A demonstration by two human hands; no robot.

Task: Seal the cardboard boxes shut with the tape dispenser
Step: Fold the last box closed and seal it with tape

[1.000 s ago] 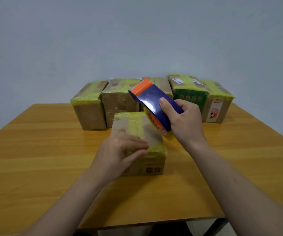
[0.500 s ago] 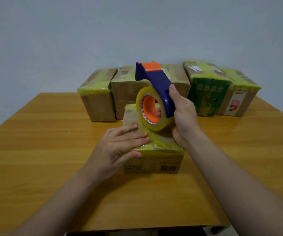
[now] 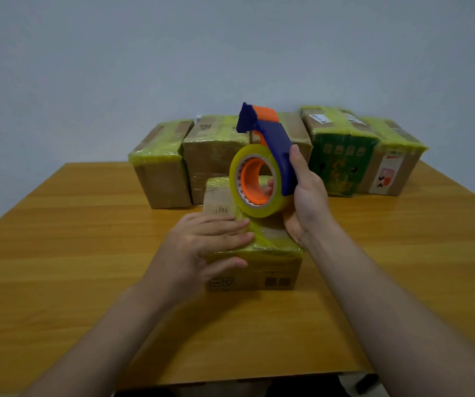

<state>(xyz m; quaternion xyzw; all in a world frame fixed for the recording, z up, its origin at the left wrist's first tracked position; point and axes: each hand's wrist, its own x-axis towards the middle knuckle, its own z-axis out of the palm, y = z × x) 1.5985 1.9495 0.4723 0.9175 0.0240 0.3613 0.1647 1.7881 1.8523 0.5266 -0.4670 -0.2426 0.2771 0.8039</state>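
Tape dispenser (image 3: 270, 144) stands upright over the front cardboard box (image 3: 259, 270), which sits mid-bench (image 3: 87, 253) with bare wood on both sides and toward the near edge. A row of taped boxes (image 3: 213, 156) lines the far side. The right grip (image 3: 308, 202) wraps the blue handle. The left grip (image 3: 202, 247) lies flat, fingers straight on the box top. A second ago the dispenser leaned lower over the box.

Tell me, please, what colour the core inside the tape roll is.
Orange: the core of the tape roll shows clearly in the head view.
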